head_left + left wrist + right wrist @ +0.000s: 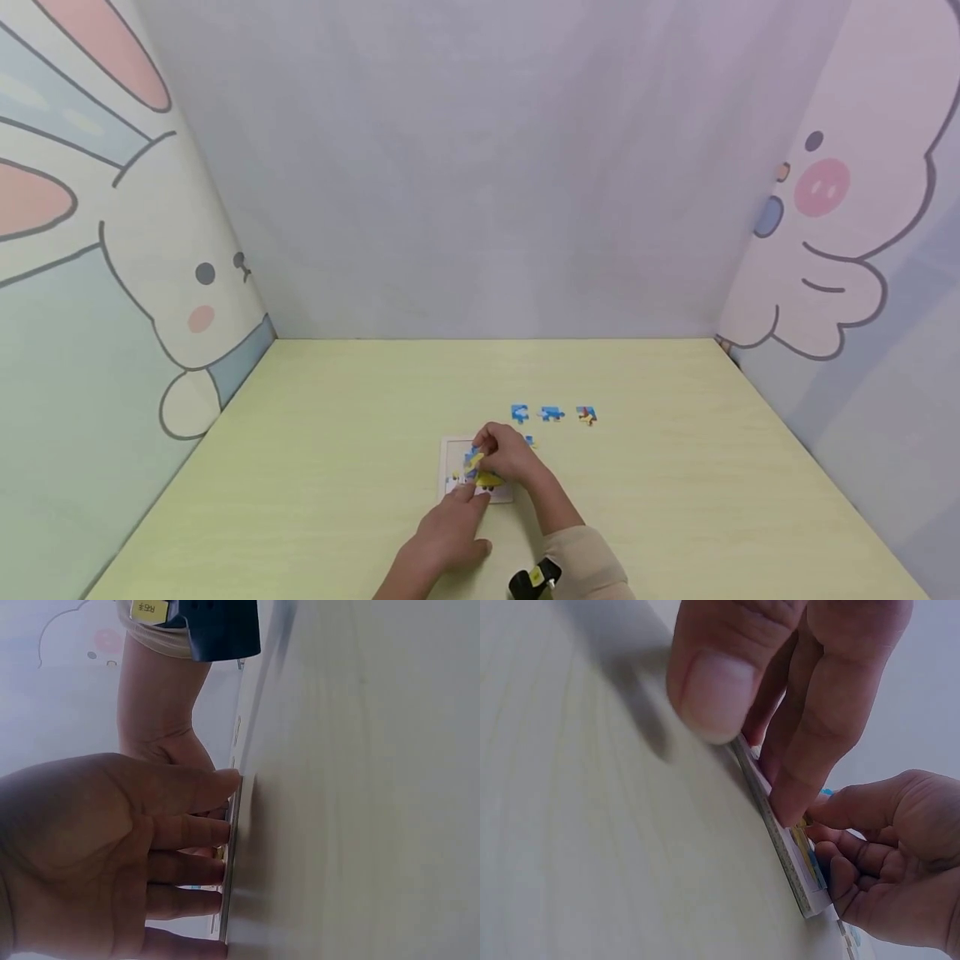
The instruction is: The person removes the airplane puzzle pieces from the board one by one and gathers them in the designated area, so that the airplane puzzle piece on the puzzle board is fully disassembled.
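A small jigsaw tray with a pale frame lies at the near middle of the table, partly filled with a picture in yellow and blue. Over its upper part my right hand pinches a blue-and-yellow jigsaw piece between thumb and fingers. Fingers of my left hand rest on the tray's near edge, fairly straight, with the thumb out to the side. From the left wrist, that left hand fills the view and hides most of the tray. In the right wrist view, the right hand is curled at the tray.
Three loose jigsaw pieces stand in a row beyond the tray: a left one, a middle one and a right one. Another piece shows partly behind the right hand. A grey wall bounds the table's far side.
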Tool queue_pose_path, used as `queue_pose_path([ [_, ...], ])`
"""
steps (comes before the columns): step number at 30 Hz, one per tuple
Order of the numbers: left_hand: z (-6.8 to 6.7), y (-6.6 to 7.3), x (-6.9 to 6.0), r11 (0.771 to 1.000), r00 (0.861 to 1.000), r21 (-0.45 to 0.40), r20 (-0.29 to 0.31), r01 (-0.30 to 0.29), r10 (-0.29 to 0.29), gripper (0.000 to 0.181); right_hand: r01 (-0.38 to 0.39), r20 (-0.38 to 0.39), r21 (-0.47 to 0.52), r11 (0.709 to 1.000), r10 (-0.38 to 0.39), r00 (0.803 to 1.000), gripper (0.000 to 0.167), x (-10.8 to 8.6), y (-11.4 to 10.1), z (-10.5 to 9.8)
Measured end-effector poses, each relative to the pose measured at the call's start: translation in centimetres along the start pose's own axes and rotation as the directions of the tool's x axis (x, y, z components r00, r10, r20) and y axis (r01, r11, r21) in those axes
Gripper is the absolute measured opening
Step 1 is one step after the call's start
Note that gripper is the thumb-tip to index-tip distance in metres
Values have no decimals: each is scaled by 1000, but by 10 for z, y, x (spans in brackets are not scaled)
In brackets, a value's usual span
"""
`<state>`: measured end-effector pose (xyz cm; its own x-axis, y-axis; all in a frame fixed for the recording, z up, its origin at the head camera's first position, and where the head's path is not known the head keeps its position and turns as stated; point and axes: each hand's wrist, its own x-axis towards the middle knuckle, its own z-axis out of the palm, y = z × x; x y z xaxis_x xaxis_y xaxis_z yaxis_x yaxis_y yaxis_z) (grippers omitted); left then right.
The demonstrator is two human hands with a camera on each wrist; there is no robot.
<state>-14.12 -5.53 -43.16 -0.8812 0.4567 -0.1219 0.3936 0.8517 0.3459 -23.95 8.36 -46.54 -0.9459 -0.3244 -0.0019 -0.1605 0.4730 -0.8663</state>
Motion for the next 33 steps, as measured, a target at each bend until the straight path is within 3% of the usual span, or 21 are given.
queue_pose_path([
  [10,-1,2,1,1000,1000,-12,3,-6,6,56,49,23,74,996,-51,998,23,-1,4,-9],
  [18,-2,0,4,1000,1000,-8,-6,-7,7,54,9,5,185,983,-10,1000,18,1,11,-16],
  [23,-3,-1,3,1000,1000,-1,7,-2,2,51,33,-7,234,972,-32,999,18,-1,10,-16],
  [28,-4,3,0,1000,1000,19,-25,-18,19,50,36,5,249,968,-38,999,17,-6,6,-18],
  [33,-4,12,5,997,997,47,-41,-57,59,49,29,-56,244,969,-16,998,16,-11,11,-26],
])
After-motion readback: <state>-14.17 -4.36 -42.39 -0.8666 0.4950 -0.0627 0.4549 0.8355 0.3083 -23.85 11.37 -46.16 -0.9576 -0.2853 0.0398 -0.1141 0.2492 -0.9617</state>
